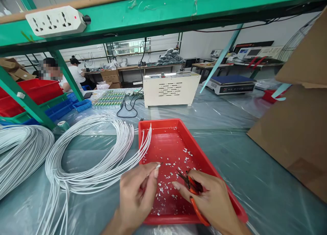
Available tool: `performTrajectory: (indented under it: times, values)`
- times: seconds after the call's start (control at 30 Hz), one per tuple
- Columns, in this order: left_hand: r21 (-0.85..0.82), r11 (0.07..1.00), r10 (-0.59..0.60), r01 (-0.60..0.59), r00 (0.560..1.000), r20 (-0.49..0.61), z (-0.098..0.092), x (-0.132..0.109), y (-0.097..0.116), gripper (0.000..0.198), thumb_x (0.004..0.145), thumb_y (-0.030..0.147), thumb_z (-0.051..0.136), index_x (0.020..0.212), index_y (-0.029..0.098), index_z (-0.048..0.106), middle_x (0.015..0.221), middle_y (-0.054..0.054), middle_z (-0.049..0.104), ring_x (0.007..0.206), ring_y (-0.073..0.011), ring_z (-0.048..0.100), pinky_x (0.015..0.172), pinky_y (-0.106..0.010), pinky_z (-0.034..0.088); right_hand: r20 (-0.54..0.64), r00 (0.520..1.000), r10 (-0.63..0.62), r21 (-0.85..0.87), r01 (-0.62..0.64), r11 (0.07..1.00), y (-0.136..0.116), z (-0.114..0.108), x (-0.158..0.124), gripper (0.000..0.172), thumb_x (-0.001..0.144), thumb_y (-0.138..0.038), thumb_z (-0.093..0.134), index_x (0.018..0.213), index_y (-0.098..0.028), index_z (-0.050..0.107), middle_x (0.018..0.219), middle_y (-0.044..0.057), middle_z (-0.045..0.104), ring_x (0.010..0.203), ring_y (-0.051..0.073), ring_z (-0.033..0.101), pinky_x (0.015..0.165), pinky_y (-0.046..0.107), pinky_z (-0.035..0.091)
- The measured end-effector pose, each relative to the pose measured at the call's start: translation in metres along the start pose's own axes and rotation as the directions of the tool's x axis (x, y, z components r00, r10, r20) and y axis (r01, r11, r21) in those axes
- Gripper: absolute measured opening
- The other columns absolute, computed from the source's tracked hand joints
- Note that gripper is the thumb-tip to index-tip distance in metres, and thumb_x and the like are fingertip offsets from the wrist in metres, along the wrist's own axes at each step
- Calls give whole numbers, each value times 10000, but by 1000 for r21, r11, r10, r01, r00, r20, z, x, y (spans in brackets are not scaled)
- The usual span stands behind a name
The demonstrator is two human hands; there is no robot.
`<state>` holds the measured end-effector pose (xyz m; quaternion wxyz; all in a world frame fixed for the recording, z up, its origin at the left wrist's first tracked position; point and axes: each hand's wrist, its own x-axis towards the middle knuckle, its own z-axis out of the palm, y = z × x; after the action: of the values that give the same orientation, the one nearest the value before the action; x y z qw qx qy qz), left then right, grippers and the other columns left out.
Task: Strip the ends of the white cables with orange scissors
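Observation:
My left hand is closed in a pinch over the near end of a red tray, holding the tip of a thin white wire between thumb and fingers. My right hand is wrapped round orange-handled snips, blades pointing left toward the left hand. Small white clippings are scattered over the tray floor. A big looped bundle of white wires lies left of the tray, its cut ends resting on the tray's left rim.
Another white wire bundle lies far left. A cream machine box and a scale stand behind the tray. Cardboard leans at right. A green shelf frame with a power strip hangs overhead. People sit at back left.

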<state>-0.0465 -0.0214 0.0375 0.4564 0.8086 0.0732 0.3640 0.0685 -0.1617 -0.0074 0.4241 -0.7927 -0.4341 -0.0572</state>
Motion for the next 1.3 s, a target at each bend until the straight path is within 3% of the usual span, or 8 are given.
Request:
performTrajectory:
  times: [0.07, 0.1, 0.17, 0.23, 0.33, 0.5, 0.77, 1.3]
  values:
    - [69, 993, 99, -100, 995, 22, -2, 0, 1, 225, 781, 93, 547, 965, 190, 634, 738, -3, 652, 592, -93, 532, 600, -193, 394, -2, 1000, 0, 7, 0, 1000, 1, 1, -1, 478, 790, -462, 591, 556, -196, 270, 508, -68, 284, 446, 102, 277, 448, 219, 202]
    - [41, 998, 53, -56, 997, 56, -1, 0, 1, 191, 796, 113, 535, 942, 184, 637, 727, -2, 643, 606, -96, 534, 597, -191, 392, 0, 1000, -3, 11, 3, 1000, 2, 1, -1, 477, 788, -455, 594, 558, -197, 266, 509, -69, 280, 446, 102, 274, 447, 219, 200]
    - [-90, 981, -157, 170, 978, 136, 3, 1, 1, 146, 834, 195, 504, 869, 167, 643, 649, 10, 594, 575, -89, 503, 550, -182, 378, 0, 1000, -10, 21, 10, 1000, 3, 2, 0, 475, 786, -439, 595, 560, -197, 255, 511, -71, 268, 445, 100, 264, 443, 218, 195]
    - [-240, 895, -328, 376, 920, 217, 10, 2, 0, 193, 843, 275, 496, 814, 153, 642, 547, 36, 508, 508, -75, 438, 501, -174, 352, 0, 1000, -9, 19, 9, 1000, 3, 1, 0, 476, 783, -430, 594, 560, -196, 245, 512, -72, 257, 445, 99, 256, 440, 217, 192]
    - [-364, 804, -391, 470, 880, 272, 17, 2, -2, 196, 823, 306, 530, 804, 156, 654, 536, 45, 493, 508, -67, 428, 516, -165, 354, 20, 1000, -7, 2, 7, 1000, 1, 0, 2, 480, 777, -427, 595, 555, -195, 239, 505, -74, 255, 438, 95, 248, 433, 215, 185]
    - [-373, 811, -383, 450, 891, 244, 19, 1, -3, 152, 811, 271, 555, 825, 179, 675, 704, 1, 635, 704, -109, 549, 664, -182, 408, 39, 999, -10, -6, 10, 1000, -2, -3, 4, 486, 781, -425, 584, 549, -193, 226, 498, -75, 258, 433, 92, 240, 426, 210, 183]
    - [-306, 844, -384, 440, 895, 228, 20, -1, -2, 186, 782, 299, 575, 742, 131, 646, 640, -8, 595, 590, -99, 492, 559, -185, 396, 73, 997, -1, -29, 3, 1000, -1, -3, 3, 493, 777, -435, 586, 540, -189, 231, 487, -79, 260, 435, 93, 223, 432, 217, 170]
    - [-313, 860, -327, 403, 906, 268, 18, 0, 0, 119, 765, 212, 597, 745, 127, 679, 716, -53, 684, 648, -126, 589, 601, -192, 453, 61, 995, -83, -82, 88, 993, -5, -11, 6, 475, 798, -410, 559, 541, -188, 227, 483, -75, 273, 418, 87, 247, 436, 220, 171]
